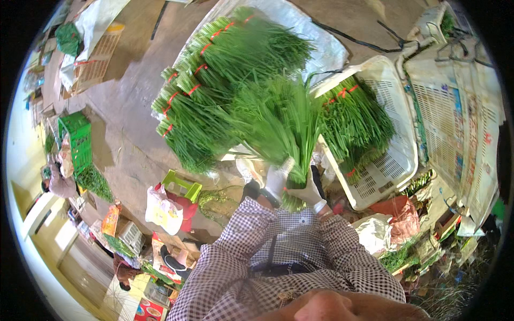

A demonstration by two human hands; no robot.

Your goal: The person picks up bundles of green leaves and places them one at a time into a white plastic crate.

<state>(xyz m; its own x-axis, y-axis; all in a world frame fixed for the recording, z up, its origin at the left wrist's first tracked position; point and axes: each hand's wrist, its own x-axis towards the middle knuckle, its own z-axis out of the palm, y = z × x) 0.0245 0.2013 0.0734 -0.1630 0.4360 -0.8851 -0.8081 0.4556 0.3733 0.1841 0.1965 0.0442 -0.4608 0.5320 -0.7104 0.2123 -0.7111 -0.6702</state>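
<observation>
In front of me I hold a bunch of long green chives [276,117], its leaves fanning away from me and its short ends [293,203] near my apron. My left hand [277,179], in a white glove, is closed on the left side of the stalks. Closed round the lower right of the same bunch is my right hand [306,191], also gloved in white. Beyond, a pile of chive bunches [214,69] tied with red bands lies on pale sheeting [326,45]. More tied bunches [353,123] rest in a white plastic crate [383,179] to the right.
Stacked white crates [439,117] stand at the far right. A light-green basket [182,185] and a white plastic bag [163,208] sit on the floor at left. Farther left are a green crate [78,142] and another person [61,184]. Red and white sacks [399,219] lie at lower right.
</observation>
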